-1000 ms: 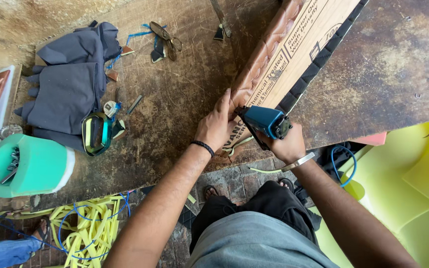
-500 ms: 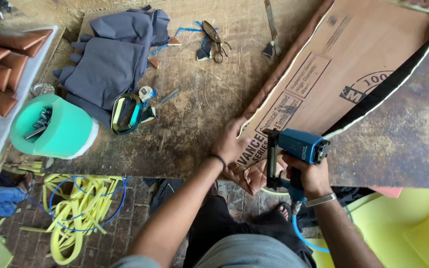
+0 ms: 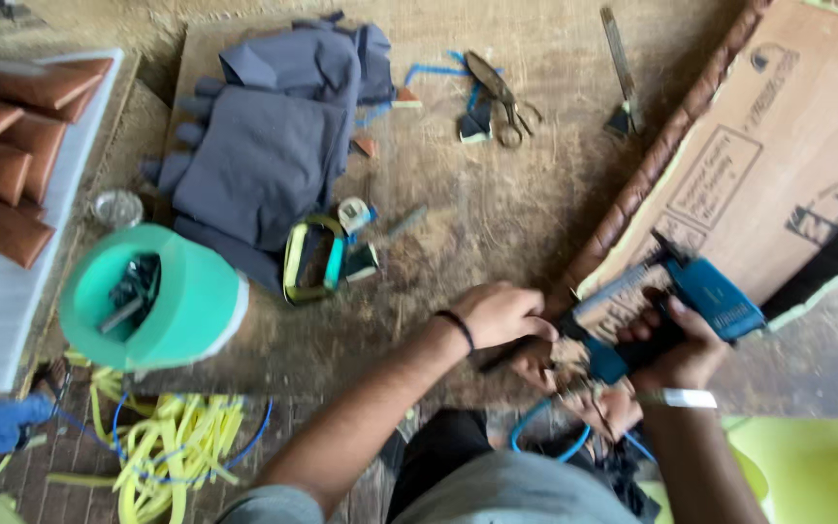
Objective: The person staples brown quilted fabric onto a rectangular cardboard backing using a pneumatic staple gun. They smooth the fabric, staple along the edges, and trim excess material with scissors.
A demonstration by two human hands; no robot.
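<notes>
I am keeping the right hand [image 3: 676, 354] clenched on the stapler [image 3: 666, 311] at lower right, nose square, while the left hand [image 3: 501, 312] (fingers curled) is pinching the panel [image 3: 788, 175] edge taut.

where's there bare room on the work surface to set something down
Bare patch on the worn surface between the scissors, the grey cloth and the left hand. Crowded by the green tub and tape rolls, and where the right hand holds the blue tool at the board.
</notes>
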